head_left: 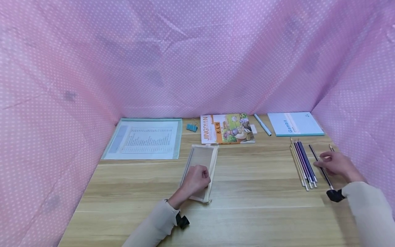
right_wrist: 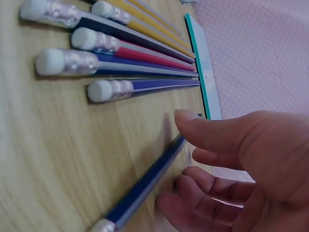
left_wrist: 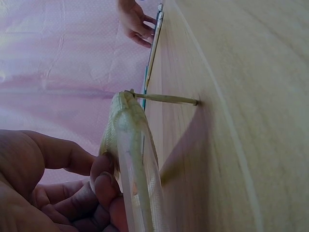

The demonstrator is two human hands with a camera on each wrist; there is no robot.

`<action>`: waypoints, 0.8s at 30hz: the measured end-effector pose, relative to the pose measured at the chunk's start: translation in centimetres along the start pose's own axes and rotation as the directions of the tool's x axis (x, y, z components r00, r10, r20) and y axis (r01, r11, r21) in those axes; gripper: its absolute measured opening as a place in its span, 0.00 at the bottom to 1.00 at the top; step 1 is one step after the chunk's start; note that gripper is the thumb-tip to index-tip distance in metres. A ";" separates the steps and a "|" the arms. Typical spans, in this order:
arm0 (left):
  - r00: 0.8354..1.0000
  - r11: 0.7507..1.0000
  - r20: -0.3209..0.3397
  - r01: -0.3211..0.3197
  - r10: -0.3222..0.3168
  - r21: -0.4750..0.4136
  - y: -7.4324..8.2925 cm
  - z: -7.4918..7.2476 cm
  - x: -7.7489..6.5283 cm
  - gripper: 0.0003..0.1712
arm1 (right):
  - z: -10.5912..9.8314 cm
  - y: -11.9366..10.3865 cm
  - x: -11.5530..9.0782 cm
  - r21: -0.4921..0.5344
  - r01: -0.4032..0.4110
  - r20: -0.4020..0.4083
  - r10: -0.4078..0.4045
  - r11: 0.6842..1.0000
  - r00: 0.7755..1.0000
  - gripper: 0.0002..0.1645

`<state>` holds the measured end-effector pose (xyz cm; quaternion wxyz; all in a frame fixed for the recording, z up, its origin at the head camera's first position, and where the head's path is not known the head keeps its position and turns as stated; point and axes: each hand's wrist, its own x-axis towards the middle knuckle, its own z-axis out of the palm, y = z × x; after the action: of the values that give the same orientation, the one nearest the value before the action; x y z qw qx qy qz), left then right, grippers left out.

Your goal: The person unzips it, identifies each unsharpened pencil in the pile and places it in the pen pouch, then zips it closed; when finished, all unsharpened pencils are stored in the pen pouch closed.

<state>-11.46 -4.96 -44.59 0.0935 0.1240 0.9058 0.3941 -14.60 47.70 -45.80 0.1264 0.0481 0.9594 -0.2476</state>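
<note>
My left hand [head_left: 196, 180] pinches the edge of a see-through mesh pencil case [head_left: 202, 156] with a cream border, near the middle of the table. In the left wrist view the fingertips grip its cream edge, and a zip pull [left_wrist: 169, 98] sticks out from the corner. At the right, my right hand [head_left: 337, 166] is over a dark blue pencil [head_left: 314, 154]; the right wrist view has its thumb and fingers spread apart around the pencil's far part. Another pencil tip [head_left: 331, 148] shows beyond the hand. Several pencils with white erasers [head_left: 302, 164] lie side by side to the left.
Along the back stand a clear document folder [head_left: 148, 139] with a printed sheet, a teal binder clip [head_left: 192, 127], an illustrated book [head_left: 228, 128], a light blue pen [head_left: 263, 125] and a pale blue notebook [head_left: 294, 123]. Pink dotted cloth [head_left: 197, 61] encloses the wooden table.
</note>
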 end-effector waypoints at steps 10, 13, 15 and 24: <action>1.000 1.000 0.004 0.005 -0.005 0.006 0.0 0.0 0.0 0.08 | 0.0 -0.2 0.3 -0.063 0.083 0.008 -0.082 0.995 0.997 0.37; 1.000 1.000 0.002 0.001 -0.001 0.011 0.0 -0.1 0.0 0.08 | 0.3 0.0 0.2 -0.017 0.096 0.012 -0.096 0.995 0.995 0.34; 1.000 1.000 0.001 -0.001 0.001 0.009 0.0 -0.1 0.0 0.08 | 0.4 0.1 0.1 0.033 0.092 0.017 -0.093 0.995 0.996 0.33; 1.000 1.000 0.000 -0.006 0.006 0.011 0.0 -0.1 0.1 0.08 | 0.0 0.6 -0.2 0.198 0.028 0.070 -0.042 0.980 0.997 0.33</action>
<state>-11.56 -4.98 -44.57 0.0915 0.1273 0.9075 0.3896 -14.31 48.23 -46.03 0.1523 0.0342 0.9255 -0.3452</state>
